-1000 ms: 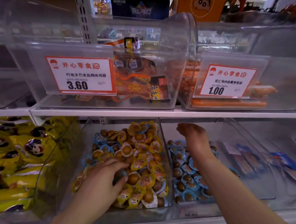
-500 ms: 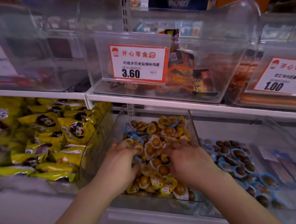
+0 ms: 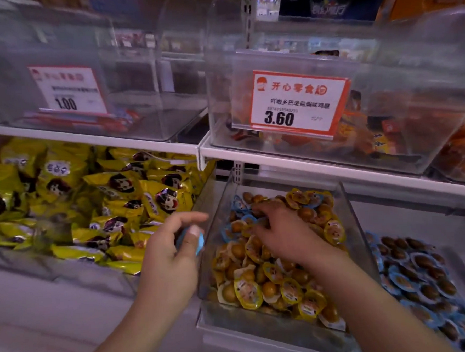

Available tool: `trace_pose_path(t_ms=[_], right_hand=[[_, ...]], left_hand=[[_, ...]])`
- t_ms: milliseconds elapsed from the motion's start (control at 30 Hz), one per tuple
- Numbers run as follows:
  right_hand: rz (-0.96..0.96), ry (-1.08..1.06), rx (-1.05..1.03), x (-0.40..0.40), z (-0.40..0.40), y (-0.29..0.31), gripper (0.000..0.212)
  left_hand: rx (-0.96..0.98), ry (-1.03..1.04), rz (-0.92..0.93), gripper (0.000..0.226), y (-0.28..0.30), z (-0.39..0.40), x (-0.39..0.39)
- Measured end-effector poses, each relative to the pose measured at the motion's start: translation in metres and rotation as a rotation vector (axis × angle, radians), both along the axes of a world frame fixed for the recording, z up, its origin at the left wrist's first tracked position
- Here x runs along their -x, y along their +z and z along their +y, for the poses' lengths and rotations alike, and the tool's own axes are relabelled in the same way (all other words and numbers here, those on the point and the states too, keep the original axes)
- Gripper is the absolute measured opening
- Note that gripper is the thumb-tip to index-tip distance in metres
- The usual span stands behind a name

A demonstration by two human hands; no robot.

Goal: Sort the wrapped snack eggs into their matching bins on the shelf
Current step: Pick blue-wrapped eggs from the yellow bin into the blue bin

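Shop shelving fills the view: white shelf boards [image 3: 320,167] carry clear plastic bins, the upper row fronted by price cards, one reading 3.60 [image 3: 297,103], another 1.00 [image 3: 67,89]. On the lower board, yellow snack packets [image 3: 96,200] lie to the left, a clear bin of yellow-wrapped eggs [image 3: 276,282] stands in the middle, and a bin of blue-wrapped eggs [image 3: 422,275] sits to its right. My left hand [image 3: 168,261] is just outside the middle bin's left wall, thumb and fingers pinching a blue-wrapped egg [image 3: 198,241]. My right hand [image 3: 281,230] lies on the pile in the middle bin, fingers curled down among several stray blue wrappers [image 3: 238,205] near the back; whether it grips one I cannot tell. I judge the step in hand to be picking blue strays out of the yellow stock. The next move calls for carrying the pinched egg across the middle bin to the blue bin on the right.
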State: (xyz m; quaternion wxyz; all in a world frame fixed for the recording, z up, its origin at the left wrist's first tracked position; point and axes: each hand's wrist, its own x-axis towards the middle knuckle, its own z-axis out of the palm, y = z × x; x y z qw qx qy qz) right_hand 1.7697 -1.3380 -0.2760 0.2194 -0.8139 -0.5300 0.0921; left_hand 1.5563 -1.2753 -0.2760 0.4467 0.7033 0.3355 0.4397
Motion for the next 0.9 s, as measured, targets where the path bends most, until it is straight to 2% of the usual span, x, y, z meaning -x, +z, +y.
trace_pose_path(t_ms=[67,133,267,367,433,500,533,733,833,900], right_hand=[[0.005,-0.006,0.11,-0.01,0.026,-0.009,0.059],[-0.03,-0.007,0.201,-0.019,0.049,-0.019,0.07],[-0.088,-0.015,0.338,-0.025,0.084,-0.031,0.094],[-0.085,-0.036,0.338,-0.023,0.101,-0.037,0.106],[-0.089,-0.047,0.306,-0.024,0.104,-0.04,0.096],[-0.141,-0.011,0.285,-0.026,0.104,-0.041,0.063],[-0.157,0.012,0.281,-0.027,0.104,-0.04,0.056],[0.005,0.045,0.384,-0.034,0.108,-0.022,0.043],[0.065,0.054,0.469,-0.032,0.111,-0.015,0.064],[0.071,0.053,0.526,-0.029,0.111,-0.013,0.068]], left_hand=[[0.133,-0.036,-0.001,0.034,-0.005,0.002,0.003],[0.181,-0.054,-0.001,0.034,-0.008,0.003,0.005],[0.159,-0.051,0.004,0.036,-0.005,0.004,0.005],[0.157,-0.068,0.004,0.032,-0.001,0.002,0.004],[0.167,-0.084,-0.003,0.033,0.002,0.001,0.004],[0.174,-0.095,-0.01,0.036,0.004,-0.001,0.003],[0.177,-0.099,-0.009,0.036,0.005,-0.001,0.003],[0.189,-0.096,0.025,0.036,0.008,-0.001,0.006],[0.178,-0.074,0.035,0.033,0.008,0.001,0.008],[0.178,-0.069,0.035,0.032,0.007,0.002,0.009]])
